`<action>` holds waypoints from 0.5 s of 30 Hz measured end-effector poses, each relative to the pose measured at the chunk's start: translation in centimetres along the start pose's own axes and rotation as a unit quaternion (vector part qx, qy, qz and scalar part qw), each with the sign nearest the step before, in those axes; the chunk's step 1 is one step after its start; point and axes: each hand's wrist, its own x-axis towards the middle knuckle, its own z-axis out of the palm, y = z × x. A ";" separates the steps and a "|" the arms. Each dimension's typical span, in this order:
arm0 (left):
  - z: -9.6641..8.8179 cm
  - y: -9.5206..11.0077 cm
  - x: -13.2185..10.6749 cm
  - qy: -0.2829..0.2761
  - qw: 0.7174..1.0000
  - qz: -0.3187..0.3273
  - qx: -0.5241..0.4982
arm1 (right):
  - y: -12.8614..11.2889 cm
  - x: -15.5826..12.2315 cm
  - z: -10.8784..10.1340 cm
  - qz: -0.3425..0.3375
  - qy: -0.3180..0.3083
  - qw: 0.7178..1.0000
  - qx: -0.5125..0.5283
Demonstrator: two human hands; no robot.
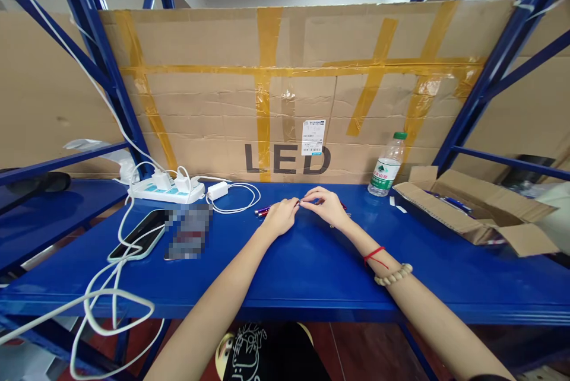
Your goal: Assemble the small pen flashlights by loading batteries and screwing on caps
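Two bare hands meet near the middle of a blue tabletop (pixel 312 274) in the head view, their fingertips almost touching. The left hand (pixel 281 218) is curled narrow, thumb and forefinger pinched on a small dark piece (pixel 299 202), and the right hand (pixel 325 205) reaches across to the same piece with its thumb and finger drawn close together, the other fingers arched above. The piece is too small and too covered to identify. Purple and red pens (pixel 262 212) lie on the table just beyond the left hand, partly hidden by it, and more slim items show behind the right hand. A red string (pixel 374 255) and a beaded bracelet (pixel 393 275) circle the right wrist and forearm. To the left stand a white power strip (pixel 167 192) with plugs in it and a white adapter (pixel 217 191) beside a looped cable; nearer lie two phones, one pale-edged (pixel 140 240) and one blurred over (pixel 190 232). On the right, a green-capped bottle (pixel 386 168) stands upright near an open carton (pixel 463 218) holding blue pens (pixel 454 204). Taped cardboard (pixel 200 108) printed LED rises behind.
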 end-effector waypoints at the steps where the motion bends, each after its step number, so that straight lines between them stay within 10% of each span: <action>1: 0.0 0.0 0.0 0.001 1.000 0.000 -0.001 | 0.0 0.0 0.1 0.001 -0.002 1.000 0.008; 15: 0.2 -0.1 0.1 0.014 0.999 0.028 -0.014 | 0.0 0.0 0.3 0.008 -0.017 0.999 0.027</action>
